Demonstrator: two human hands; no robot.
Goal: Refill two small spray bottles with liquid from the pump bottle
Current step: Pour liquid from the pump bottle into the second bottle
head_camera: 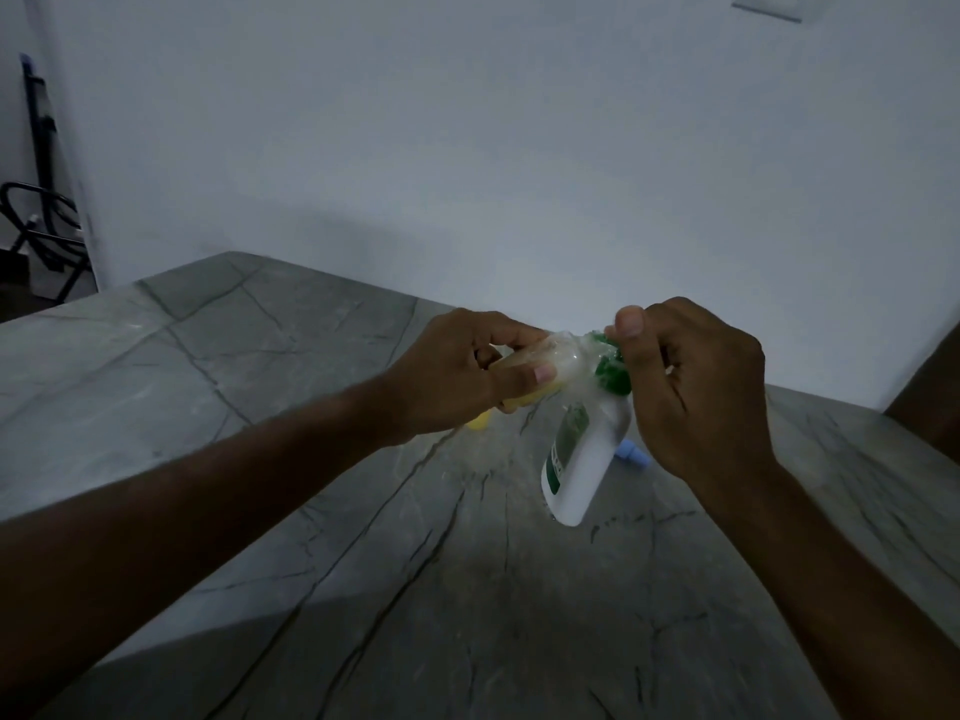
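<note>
My left hand grips a small clear spray bottle with yellowish liquid, held on its side above the table. My right hand grips the green pump top of a white pump bottle with a green label, lifted and tilted, its top right next to the small bottle's end. A yellow piece shows below my left hand. A blue piece lies on the table behind the pump bottle, partly hidden by my right hand.
The grey marble table with dark veins spreads below both hands. A white wall rises behind it. A dark metal frame stands at the far left beyond the table's edge.
</note>
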